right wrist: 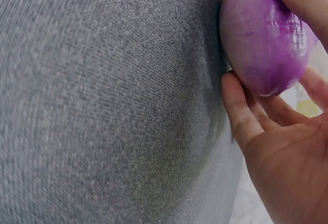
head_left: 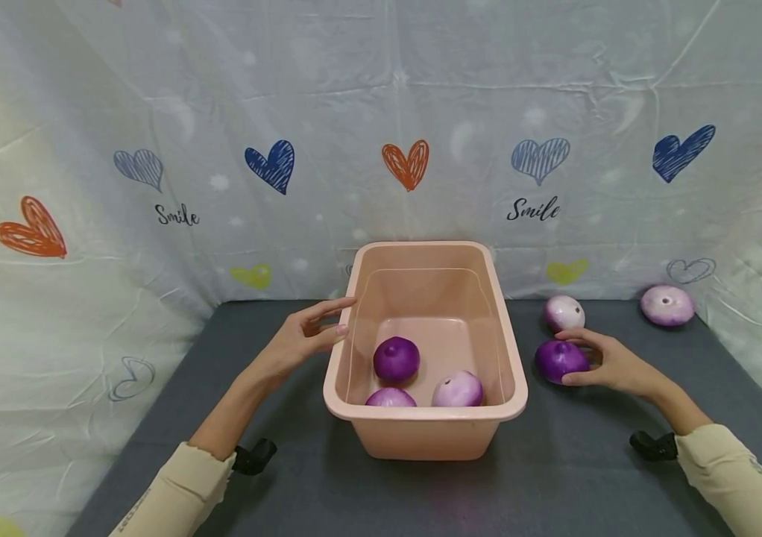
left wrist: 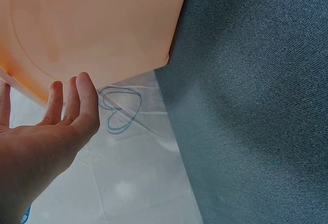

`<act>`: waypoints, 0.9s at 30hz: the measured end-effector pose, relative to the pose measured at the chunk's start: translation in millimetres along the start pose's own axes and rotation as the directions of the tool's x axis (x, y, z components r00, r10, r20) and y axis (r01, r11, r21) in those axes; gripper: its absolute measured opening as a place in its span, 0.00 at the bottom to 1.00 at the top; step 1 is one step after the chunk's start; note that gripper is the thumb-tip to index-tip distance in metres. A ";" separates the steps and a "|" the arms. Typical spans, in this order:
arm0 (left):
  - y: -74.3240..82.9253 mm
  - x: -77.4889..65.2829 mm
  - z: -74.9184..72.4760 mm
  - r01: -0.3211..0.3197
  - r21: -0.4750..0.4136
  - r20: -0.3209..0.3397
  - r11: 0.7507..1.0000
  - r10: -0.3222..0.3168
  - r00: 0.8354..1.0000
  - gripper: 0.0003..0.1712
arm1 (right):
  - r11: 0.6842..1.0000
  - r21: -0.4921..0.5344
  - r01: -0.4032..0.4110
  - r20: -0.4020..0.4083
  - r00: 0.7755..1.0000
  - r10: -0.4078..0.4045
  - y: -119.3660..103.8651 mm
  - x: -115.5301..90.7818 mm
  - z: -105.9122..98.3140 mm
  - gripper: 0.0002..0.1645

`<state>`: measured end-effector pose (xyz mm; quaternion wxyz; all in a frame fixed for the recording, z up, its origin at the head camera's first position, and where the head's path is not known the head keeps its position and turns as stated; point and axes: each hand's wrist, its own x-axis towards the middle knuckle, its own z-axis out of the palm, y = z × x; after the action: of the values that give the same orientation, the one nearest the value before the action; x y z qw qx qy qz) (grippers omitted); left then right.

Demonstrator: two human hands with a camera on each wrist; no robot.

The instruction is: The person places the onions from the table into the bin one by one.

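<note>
My right hand (head_left: 612, 365) grips a deep purple red onion (head_left: 557, 362) to the right of a peach plastic tub (head_left: 424, 412). In the right wrist view, the thumb and fingers span this glossy onion (right wrist: 261, 39), close by the grey cloth. My left hand (head_left: 297, 339) touches the tub's left rim with relaxed fingers; in the left wrist view, these fingers (left wrist: 87, 101) stand beside the tub's outer wall (left wrist: 102, 24). Inside the tub lie a dark purple onion (head_left: 397, 359) and two paler ones, one on the right (head_left: 458, 389) and one partly hidden by the front rim (head_left: 391, 397).
Just behind the held onion sits a white and purple onion (head_left: 564, 313). Another pale onion (head_left: 666, 306) lies at the back right corner of the dark grey tabletop (head_left: 274, 492). A white curtain (head_left: 327, 97) printed with hearts hangs behind the tub and along both sides.
</note>
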<state>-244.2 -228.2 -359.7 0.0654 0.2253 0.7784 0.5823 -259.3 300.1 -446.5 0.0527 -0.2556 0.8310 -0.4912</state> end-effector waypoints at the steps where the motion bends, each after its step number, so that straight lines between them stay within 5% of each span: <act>1: -0.3 0.1 0.0 -0.001 -0.002 0.001 1.000 0.001 1.000 0.30 | 1.000 0.000 -0.003 0.000 1.000 0.003 -0.8 -0.5 -0.6 0.40; 27: 0.4 2.1 -0.3 0.016 -0.002 -0.008 1.000 -0.016 1.000 0.31 | 0.998 0.053 -0.021 -0.085 0.996 0.025 -21.9 -24.6 -25.7 0.39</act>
<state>-246.2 -227.5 -358.8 0.0669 0.2166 0.7799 0.5834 -238.5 323.6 -418.9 0.0293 -0.2233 0.8223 -0.5226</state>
